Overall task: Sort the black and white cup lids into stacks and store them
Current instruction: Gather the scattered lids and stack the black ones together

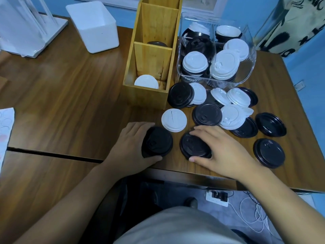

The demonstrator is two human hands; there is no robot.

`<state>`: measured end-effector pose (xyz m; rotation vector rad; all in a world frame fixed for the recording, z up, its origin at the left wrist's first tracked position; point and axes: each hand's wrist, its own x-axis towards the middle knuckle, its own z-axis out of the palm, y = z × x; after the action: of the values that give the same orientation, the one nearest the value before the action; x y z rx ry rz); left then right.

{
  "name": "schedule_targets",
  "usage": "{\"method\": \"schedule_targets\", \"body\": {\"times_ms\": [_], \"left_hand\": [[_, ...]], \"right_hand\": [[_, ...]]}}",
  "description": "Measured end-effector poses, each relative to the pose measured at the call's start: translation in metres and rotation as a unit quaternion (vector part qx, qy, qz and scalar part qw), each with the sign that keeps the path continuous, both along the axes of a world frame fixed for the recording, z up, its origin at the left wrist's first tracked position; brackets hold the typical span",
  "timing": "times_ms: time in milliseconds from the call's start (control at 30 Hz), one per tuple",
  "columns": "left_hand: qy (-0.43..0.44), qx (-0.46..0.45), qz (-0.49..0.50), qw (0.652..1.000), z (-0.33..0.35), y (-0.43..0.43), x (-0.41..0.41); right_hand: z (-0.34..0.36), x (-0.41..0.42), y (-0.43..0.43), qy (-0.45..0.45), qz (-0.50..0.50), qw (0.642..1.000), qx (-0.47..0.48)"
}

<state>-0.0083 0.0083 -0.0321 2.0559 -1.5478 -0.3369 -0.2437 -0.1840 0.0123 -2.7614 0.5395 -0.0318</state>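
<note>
Closest to the person, at the near edge of the wooden table (70,103), the left hand (133,145) is curled round a short black stack (157,141) of lids, thumb on the near side and fingers over the far side. Just to its right, apart from the stack, lies a single black lid (193,146). The right hand (219,152) reaches over it from the right and grips it, with the thumb at its near rim and the fingers spread across its far rim.

Just beyond the gap between the two hands sits a cracked white lid (174,120), touched by neither hand. To the right of the right hand another black lid lies alone (270,153).

Farther back, loose lids (207,114), black and white mixed, overlap one another in a heap. Behind the heap stands a clear tub (250,67) holding more mixed lids. Left of the tub is a tall wooden box (146,95) with compartments: a white lid (146,82) lies in the nearest one and a dark lid (157,43) shows in the next. A white bin (93,25) stands at the far left.
</note>
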Motion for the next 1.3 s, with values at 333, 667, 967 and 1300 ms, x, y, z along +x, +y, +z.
{"method": "schedule_targets", "body": {"times_ms": [333,667,967,1300], "left_hand": [[0.005,0.033,-0.046,0.998,0.002,-0.007,-0.001],[0.034,0.054,-0.056,0.996,0.003,-0.009,0.003],[0.028,0.047,-0.065,0.996,-0.001,-0.008,0.003],[0.047,0.006,-0.072,0.996,-0.003,-0.005,0.007]], "right_hand": [[0.01,0.014,-0.006,-0.067,0.061,0.993,0.081],[-0.006,0.055,0.014,-0.059,0.119,0.983,0.123],[-0.012,0.068,0.018,-0.028,0.142,0.986,0.084],[-0.013,0.073,0.021,-0.012,0.113,0.99,0.084]]}}
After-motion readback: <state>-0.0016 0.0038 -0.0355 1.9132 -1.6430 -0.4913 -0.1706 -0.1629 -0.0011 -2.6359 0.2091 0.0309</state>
